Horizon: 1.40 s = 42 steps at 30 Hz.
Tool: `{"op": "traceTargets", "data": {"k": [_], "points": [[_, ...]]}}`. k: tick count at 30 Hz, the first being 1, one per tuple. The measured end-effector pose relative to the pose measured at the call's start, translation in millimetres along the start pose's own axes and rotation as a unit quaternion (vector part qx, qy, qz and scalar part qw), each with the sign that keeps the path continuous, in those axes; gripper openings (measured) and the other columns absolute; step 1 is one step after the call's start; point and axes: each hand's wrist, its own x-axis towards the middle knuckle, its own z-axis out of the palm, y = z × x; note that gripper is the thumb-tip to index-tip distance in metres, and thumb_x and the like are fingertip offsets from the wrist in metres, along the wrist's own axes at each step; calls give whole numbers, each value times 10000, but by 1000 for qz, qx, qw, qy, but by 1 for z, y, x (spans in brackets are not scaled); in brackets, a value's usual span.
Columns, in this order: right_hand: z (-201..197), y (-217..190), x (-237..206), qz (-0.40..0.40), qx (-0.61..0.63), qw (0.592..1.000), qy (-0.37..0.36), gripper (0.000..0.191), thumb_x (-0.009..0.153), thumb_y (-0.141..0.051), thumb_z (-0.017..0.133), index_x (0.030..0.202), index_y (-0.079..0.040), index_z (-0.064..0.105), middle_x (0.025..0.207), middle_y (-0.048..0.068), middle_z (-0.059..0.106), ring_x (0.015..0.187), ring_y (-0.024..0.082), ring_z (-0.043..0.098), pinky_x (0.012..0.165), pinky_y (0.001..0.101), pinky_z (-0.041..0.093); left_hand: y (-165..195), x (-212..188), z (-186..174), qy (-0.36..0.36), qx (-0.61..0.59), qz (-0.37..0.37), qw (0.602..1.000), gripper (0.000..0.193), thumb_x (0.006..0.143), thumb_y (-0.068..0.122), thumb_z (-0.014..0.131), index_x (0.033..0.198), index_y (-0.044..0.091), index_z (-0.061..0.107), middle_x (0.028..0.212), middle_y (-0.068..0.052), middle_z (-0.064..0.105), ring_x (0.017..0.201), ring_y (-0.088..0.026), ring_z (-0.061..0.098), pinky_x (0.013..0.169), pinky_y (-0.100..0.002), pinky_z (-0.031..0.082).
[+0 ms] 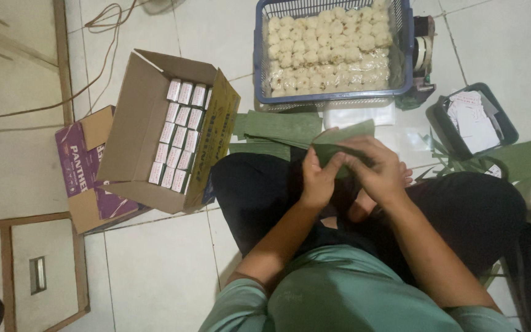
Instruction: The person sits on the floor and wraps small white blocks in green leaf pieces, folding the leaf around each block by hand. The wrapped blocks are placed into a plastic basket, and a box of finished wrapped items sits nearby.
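I sit on a tiled floor with my legs crossed. Both hands fold a green leaf (337, 136) above my lap. My left hand (318, 179) grips the leaf's left side with thumb and fingers. My right hand (377, 167) closes over its right side from above. What the leaf wraps is hidden. More green leaves (278, 128) lie flat on the floor just beyond my hands.
A blue basket (259, 55) full of small pale round pieces stands ahead. At left an open cardboard box (133, 123) holds rows of small packets, over a purple box (76, 161). A dark tray (502, 120) with paper slips sits at right, a tape roll (423, 52) near the basket.
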Motion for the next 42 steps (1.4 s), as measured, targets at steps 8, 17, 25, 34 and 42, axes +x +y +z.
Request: {"op": "traceTargets", "data": {"k": [8,17,25,34,42], "points": [[26,0,-9,-13,20,989,145,367,999,-37,684,1360,-5,621,1261,144,599,1125,218,650,1015,320,538,22,-6,45,-4,33,28,999,562,1090,30,489,1605,-7,267,1444,-107,524,1309,-176,515,1165,-324,415],[9,52,-7,88,218,972,23,475,933,-112,745,1353,15,562,1207,111,651,1127,165,613,963,272,494,27,14,14,-56,-19,-98,993,540,1084,-17,536,1609,-65,415,1355,-148,628,1239,-180,580,1107,-292,451],[-2,70,-7,23,80,992,91,361,911,-87,783,1238,14,670,1285,96,667,1152,168,642,967,298,527,-8,28,10,16,24,-72,997,618,938,-101,704,1501,-26,460,1181,-134,659,1086,-156,646,934,-267,531],[-5,148,23,262,30,960,90,371,837,-123,866,1113,9,656,1017,93,720,916,183,694,790,297,547,-107,64,-36,54,141,-115,982,569,949,26,726,1456,-11,472,1103,-159,734,936,-148,662,806,-256,521],[-21,223,93,300,133,928,176,513,781,-53,833,1250,10,634,1066,121,691,923,192,682,766,318,576,-126,166,-54,67,663,-64,743,500,795,347,826,1092,-47,746,1060,-303,683,1013,-465,632,896,-503,491]]}}
